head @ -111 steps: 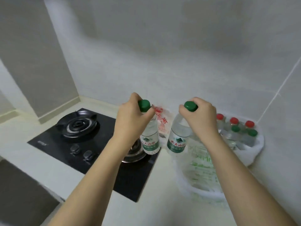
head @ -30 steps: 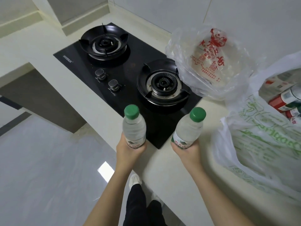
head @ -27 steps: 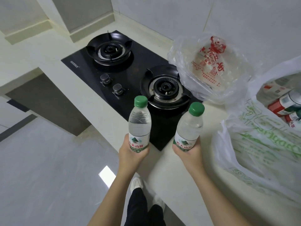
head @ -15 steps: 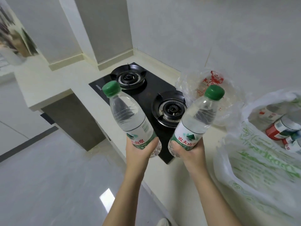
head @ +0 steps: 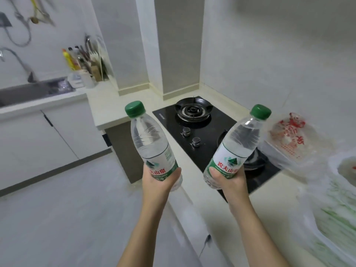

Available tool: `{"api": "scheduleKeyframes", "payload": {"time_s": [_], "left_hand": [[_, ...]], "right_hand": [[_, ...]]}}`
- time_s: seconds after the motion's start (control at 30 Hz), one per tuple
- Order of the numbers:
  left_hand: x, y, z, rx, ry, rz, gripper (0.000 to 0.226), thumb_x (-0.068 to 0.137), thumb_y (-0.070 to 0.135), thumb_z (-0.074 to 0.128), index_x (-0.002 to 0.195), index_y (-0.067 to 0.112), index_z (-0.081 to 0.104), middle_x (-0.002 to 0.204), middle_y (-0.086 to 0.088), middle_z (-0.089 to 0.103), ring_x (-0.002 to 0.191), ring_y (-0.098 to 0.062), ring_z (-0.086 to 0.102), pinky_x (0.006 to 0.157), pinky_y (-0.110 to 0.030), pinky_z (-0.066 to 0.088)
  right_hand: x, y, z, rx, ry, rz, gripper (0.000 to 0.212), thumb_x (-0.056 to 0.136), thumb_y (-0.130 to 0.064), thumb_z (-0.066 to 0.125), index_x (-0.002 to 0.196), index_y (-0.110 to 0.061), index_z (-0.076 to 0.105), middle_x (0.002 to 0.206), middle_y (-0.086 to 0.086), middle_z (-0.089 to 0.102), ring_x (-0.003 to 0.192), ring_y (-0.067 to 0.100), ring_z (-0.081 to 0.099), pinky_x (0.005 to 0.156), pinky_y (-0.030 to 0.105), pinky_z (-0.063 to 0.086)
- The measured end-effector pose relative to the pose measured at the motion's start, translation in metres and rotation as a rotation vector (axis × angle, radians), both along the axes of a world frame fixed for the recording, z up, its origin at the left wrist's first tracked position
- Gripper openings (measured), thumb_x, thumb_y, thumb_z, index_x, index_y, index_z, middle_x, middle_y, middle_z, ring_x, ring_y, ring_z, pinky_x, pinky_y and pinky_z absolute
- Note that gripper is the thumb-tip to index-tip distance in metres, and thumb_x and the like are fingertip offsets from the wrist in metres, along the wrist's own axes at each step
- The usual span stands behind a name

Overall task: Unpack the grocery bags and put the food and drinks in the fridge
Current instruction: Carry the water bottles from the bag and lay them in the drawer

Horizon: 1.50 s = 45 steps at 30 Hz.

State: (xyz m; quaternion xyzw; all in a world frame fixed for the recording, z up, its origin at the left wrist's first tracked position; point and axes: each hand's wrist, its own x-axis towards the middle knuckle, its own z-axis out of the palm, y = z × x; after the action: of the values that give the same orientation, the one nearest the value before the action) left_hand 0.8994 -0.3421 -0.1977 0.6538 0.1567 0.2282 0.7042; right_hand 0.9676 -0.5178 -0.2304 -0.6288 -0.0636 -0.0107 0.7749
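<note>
Through the head camera, the view had swung leftward since half a second before. The sink [head: 28, 91] and white cabinets [head: 48, 135] now showed, where the hob [head: 204, 132] and bags had filled the picture. The left hand [head: 159, 180] was curled round the base of the left bottle [head: 152, 143], the right hand [head: 229, 180] round the base of the right bottle [head: 235, 147]. Both bottles were green-capped, held higher than before and leaning apart, clear of the counter. The red-printed bag [head: 289, 141] and green-printed bag [head: 331, 218] sat at the right edge. I judged the person was turning to carry the pair off to the fridge — itself not in view.
</note>
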Motion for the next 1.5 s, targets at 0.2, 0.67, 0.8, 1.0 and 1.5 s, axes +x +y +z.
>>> {"api": "scheduleKeyframes", "payload": {"time_s": [0.2,0.67,0.8,1.0,1.5], "left_hand": [[-0.063,0.065,0.000,0.043,0.073,0.131,0.064,0.058,0.028,0.082,0.114,0.013,0.053,0.095,-0.010,0.068,0.082,-0.024,0.066,0.064,-0.028,0.053],[-0.207,0.180,0.024,0.071,0.002,0.671,0.058,0.052,0.038,0.076,0.102,0.012,0.063,0.089,-0.001,0.072,0.080,-0.014,0.069,0.065,-0.018,0.051],[-0.240,0.199,0.024,0.050,0.019,0.850,0.072,0.048,0.044,0.078,0.113,0.017,0.060,0.099,0.004,0.071,0.089,-0.011,0.068,0.072,-0.022,0.051],[-0.265,0.215,0.026,0.038,-0.001,1.130,0.066,0.057,0.030,0.082,0.118,0.022,0.058,0.107,0.004,0.070,0.098,-0.012,0.067,0.081,-0.028,0.051],[-0.306,0.158,0.055,0.181,-0.012,1.872,0.050,0.072,0.004,0.083,0.112,0.014,0.055,0.099,0.000,0.069,0.081,-0.002,0.066,0.068,-0.016,0.051]], "right_hand": [[-0.040,0.068,0.010,-0.013,0.001,0.189,0.071,0.056,-0.025,0.084,0.120,-0.019,0.054,0.097,-0.004,0.069,0.088,0.011,0.068,0.066,0.020,0.054],[-0.109,0.237,0.034,-0.014,-0.007,0.576,0.073,0.053,-0.043,0.080,0.118,-0.017,0.059,0.103,0.001,0.071,0.094,0.017,0.069,0.070,0.021,0.055],[-0.120,0.288,0.035,0.019,0.005,0.743,0.079,0.053,-0.042,0.081,0.124,-0.018,0.056,0.109,0.000,0.070,0.098,0.013,0.068,0.073,0.021,0.054],[-0.125,0.361,0.038,0.003,-0.021,1.061,0.068,0.057,-0.037,0.081,0.117,-0.017,0.057,0.103,0.001,0.071,0.096,0.016,0.068,0.071,0.021,0.054],[-0.189,0.440,0.087,0.028,-0.085,1.771,0.053,0.075,-0.018,0.081,0.121,-0.019,0.055,0.110,0.001,0.070,0.098,0.011,0.068,0.072,0.018,0.052]]}}
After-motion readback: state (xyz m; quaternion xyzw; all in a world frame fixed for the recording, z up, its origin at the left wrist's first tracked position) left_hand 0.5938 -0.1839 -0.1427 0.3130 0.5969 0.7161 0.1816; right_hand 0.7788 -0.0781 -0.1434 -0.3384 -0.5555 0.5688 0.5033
